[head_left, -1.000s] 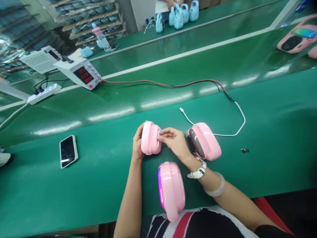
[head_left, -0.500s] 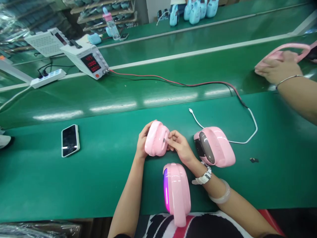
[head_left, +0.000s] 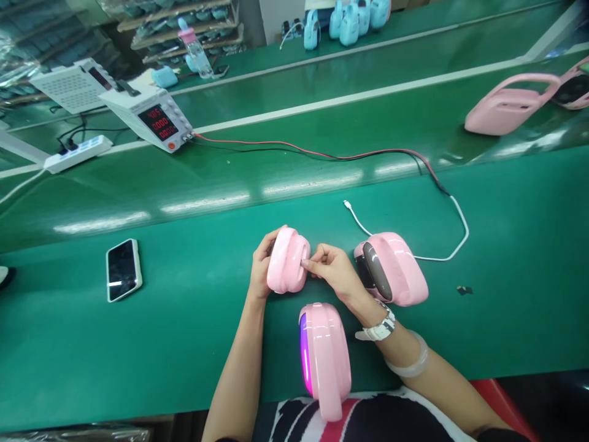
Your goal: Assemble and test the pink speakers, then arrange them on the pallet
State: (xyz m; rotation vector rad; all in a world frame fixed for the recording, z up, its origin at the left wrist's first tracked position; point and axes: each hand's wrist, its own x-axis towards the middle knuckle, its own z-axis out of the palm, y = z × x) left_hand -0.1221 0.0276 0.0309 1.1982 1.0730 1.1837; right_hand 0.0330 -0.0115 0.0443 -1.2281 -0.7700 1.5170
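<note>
My left hand wraps round the left side of a glossy pink device standing on edge on the green bench. My right hand, fingers pinched, presses at that device's right edge; what the fingertips hold is too small to name. A second pink device with a dark front panel lies just right of my right hand. A third pink device, with a lit purple strip, stands near the bench's front edge between my forearms.
A phone lies at the left. A white cable runs from red and black wires to a power supply with red digits. A power strip, blue devices and pink devices sit on the far belts.
Another person's hand at the far right has withdrawn, leaving a pink device on the belt. My hands stay on the pink device with only small finger shifts.
</note>
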